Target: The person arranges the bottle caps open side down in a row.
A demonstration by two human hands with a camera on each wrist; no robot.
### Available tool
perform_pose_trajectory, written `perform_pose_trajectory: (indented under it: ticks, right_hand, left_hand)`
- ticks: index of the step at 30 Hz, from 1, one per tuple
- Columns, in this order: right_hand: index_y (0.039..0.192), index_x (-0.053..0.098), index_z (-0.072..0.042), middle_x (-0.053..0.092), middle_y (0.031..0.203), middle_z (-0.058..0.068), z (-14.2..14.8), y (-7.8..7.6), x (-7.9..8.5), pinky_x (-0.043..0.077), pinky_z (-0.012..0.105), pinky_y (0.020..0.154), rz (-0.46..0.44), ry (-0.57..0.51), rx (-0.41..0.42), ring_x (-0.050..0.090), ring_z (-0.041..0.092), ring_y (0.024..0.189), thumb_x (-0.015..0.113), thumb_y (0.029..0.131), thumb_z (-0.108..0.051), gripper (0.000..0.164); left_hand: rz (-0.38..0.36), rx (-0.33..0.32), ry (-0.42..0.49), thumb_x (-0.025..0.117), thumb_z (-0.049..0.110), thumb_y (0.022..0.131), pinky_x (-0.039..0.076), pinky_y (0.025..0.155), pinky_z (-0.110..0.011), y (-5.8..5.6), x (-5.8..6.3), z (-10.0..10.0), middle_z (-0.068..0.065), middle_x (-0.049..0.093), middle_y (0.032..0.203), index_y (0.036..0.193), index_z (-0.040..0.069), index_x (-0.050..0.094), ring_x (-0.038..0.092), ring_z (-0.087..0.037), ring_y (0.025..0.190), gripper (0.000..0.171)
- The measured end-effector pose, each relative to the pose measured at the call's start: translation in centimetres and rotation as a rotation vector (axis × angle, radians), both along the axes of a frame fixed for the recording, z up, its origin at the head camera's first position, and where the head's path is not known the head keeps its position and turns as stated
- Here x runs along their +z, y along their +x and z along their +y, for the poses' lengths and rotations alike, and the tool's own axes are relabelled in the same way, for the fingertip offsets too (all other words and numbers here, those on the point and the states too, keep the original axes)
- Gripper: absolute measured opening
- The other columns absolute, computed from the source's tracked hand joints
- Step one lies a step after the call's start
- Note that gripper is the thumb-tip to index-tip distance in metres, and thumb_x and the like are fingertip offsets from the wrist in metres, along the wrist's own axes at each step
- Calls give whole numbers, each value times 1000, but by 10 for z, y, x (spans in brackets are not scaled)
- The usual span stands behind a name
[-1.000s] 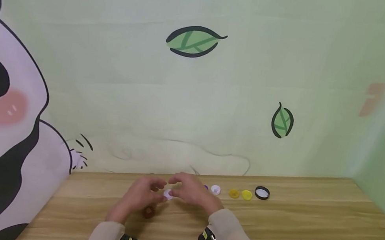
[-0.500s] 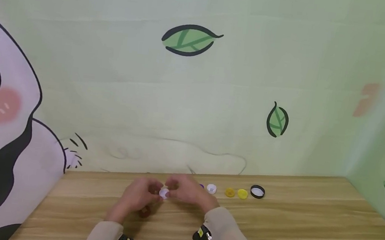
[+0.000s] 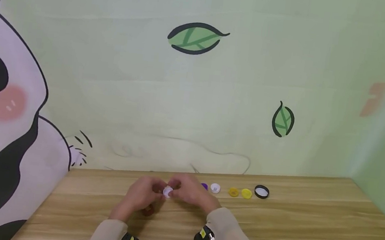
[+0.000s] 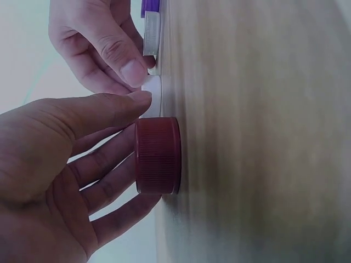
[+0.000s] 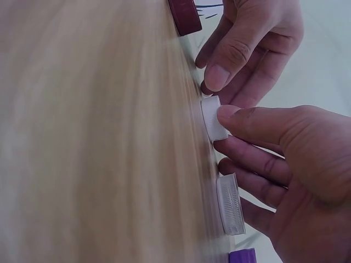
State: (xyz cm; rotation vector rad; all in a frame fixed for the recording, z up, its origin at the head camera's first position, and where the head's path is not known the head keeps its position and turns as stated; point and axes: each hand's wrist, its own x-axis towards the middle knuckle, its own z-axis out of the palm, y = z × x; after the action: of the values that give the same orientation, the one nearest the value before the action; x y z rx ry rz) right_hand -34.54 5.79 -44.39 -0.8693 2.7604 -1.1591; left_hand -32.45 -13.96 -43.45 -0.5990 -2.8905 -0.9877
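A small white bottle cap [image 3: 167, 192] rests at the table surface between my two hands. My left hand [image 3: 143, 193] has its thumb and forefinger at the cap's left side. From the other side my right hand [image 3: 189, 191] pinches it; in the right wrist view the thumb lies over the white cap [image 5: 211, 118] and a finger sits at its lower end. Below my left palm stands a larger dark red bottle cap [image 4: 158, 156] with ridged sides. Beside my right fingers is a pale ridged bottle cap [image 5: 230, 205]. Fingers cover part of the white cap.
Along the back of the wooden table [image 3: 290, 230] lie a purple cap [image 3: 204, 186], another white cap [image 3: 215, 188], an orange cap [image 3: 233, 192], a yellow cap [image 3: 246, 193] and a black-rimmed lid [image 3: 261, 197]. A pale green printed backdrop [image 3: 240, 78] rises behind.
Fingers of my left hand have drawn in closer around the white bottle cap. My right hand stays at its other side. The whole view shifts a little with the head; the other caps stay put.
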Motion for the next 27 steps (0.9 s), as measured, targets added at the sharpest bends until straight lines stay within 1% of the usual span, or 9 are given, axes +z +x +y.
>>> perform_pose_trajectory:
  ticks: [6, 10, 16, 19, 21, 23, 27]
  right_hand:
    - [103, 76, -7, 77, 96, 3, 0, 0, -1, 55, 34, 87, 17, -27, 4, 69, 17, 92, 84, 89, -4, 16]
    - [102, 75, -8, 76, 94, 1, -1, 0, -1, 55, 33, 85, 11, -30, -1, 69, 15, 90, 84, 90, -6, 15]
    - [107, 75, -11, 76, 99, -1, 0, 2, -1, 55, 36, 90, -21, -37, -20, 69, 16, 96, 83, 94, -15, 16]
    - [108, 75, -11, 77, 102, 0, 2, 4, 2, 55, 38, 91, -26, -58, -27, 70, 17, 99, 82, 95, -18, 17]
    - [110, 75, -11, 77, 103, 0, 3, 6, 5, 56, 38, 90, -18, -63, -36, 70, 17, 99, 81, 96, -20, 17]
    - [111, 75, -12, 77, 104, 0, 5, 7, 8, 56, 38, 89, -10, -65, -45, 70, 16, 99, 80, 97, -21, 18]
    - [114, 75, -13, 77, 106, 0, 7, 10, 11, 56, 37, 87, 4, -67, -50, 70, 16, 100, 78, 99, -24, 19]
  left_hand:
    - [-9, 5, 5, 86, 3, 85, 56, 79, -42, 1, 1, -1, 0, 77, 95, 106, 10, 81, 64, -14, 82, 22]
    - [-18, 16, 29, 86, 1, 85, 57, 75, -40, 3, 1, -1, -1, 76, 95, 107, 9, 81, 65, -15, 81, 24]
    - [-37, 44, 69, 84, 0, 85, 59, 73, -38, 5, 2, -1, -3, 77, 98, 110, 8, 80, 69, -17, 85, 27]
    - [-47, 51, 99, 82, -1, 86, 60, 71, -37, 5, 1, -1, -4, 77, 99, 112, 8, 80, 71, -18, 86, 27]
    - [-39, 51, 118, 81, -2, 87, 61, 71, -38, 5, 1, -1, -4, 77, 101, 111, 8, 80, 72, -20, 89, 26]
    - [-18, 48, 137, 81, -2, 88, 61, 74, -39, 5, 1, 0, -4, 78, 103, 110, 9, 80, 73, -22, 92, 25]
    - [20, 46, 161, 82, -1, 88, 61, 76, -42, 7, 1, -1, -2, 77, 103, 103, 12, 80, 73, -25, 94, 20]
